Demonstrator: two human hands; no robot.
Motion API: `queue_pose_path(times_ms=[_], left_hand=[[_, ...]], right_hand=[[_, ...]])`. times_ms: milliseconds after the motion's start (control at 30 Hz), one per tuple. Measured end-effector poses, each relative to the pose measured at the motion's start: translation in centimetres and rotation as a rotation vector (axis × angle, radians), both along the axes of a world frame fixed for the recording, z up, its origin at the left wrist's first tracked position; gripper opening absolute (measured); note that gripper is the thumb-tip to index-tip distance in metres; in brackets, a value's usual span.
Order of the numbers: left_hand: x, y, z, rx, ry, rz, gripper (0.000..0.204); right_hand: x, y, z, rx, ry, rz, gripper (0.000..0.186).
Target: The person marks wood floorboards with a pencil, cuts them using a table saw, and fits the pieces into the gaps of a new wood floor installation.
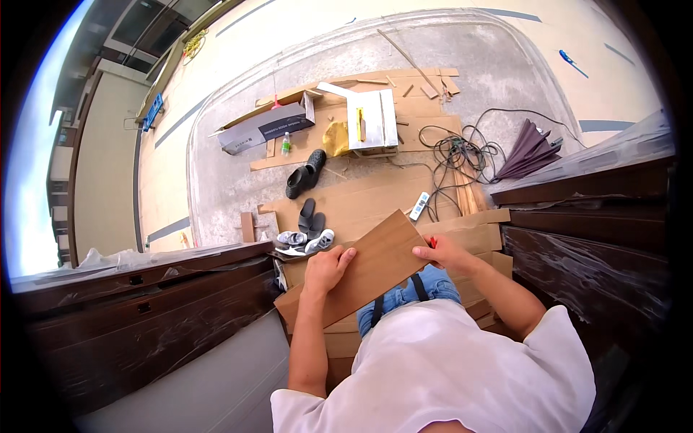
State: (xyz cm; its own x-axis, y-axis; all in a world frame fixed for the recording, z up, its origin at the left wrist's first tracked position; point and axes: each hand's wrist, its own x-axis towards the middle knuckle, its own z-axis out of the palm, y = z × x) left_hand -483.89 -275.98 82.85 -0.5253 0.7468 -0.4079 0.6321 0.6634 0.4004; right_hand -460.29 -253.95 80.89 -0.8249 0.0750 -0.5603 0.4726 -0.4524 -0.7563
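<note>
A flat brown wooden board (368,263) slants in front of my waist, its far end up and to the right. My left hand (328,268) is closed on its left long edge, thumb on the top face. My right hand (446,254) grips the right edge near the far end, thumb lying over the board. A small red item (432,242) shows at the fingers of that hand; most of it is hidden, so its kind cannot be told. Beneath the board are my blue jeans (433,283) with dark straps.
Dark plastic-wrapped panels (151,307) flank me, with more panels (588,249) at right. Ahead, cardboard sheets (346,206) bear shoes (305,175), a power strip (419,206) and a white-topped worktable (372,119). Coiled cable (462,155) and a folded umbrella (527,151) lie right; a long box (267,128) stands left.
</note>
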Motion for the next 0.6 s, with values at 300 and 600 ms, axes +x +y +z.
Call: queue_pose_path(times_ms=[300,600], left_hand=[[-6.6,0.3,-2.8,0.798,0.198,0.085,0.022],[-19.5,7.6,-11.9,0.897,-1.451,0.64,0.079]], right_hand=[[-9.6,-1.0,-2.1,-0.052,-0.023,-0.441,0.028],[-24.2,3.5,-8.8,0.023,0.094,-0.567,0.035]])
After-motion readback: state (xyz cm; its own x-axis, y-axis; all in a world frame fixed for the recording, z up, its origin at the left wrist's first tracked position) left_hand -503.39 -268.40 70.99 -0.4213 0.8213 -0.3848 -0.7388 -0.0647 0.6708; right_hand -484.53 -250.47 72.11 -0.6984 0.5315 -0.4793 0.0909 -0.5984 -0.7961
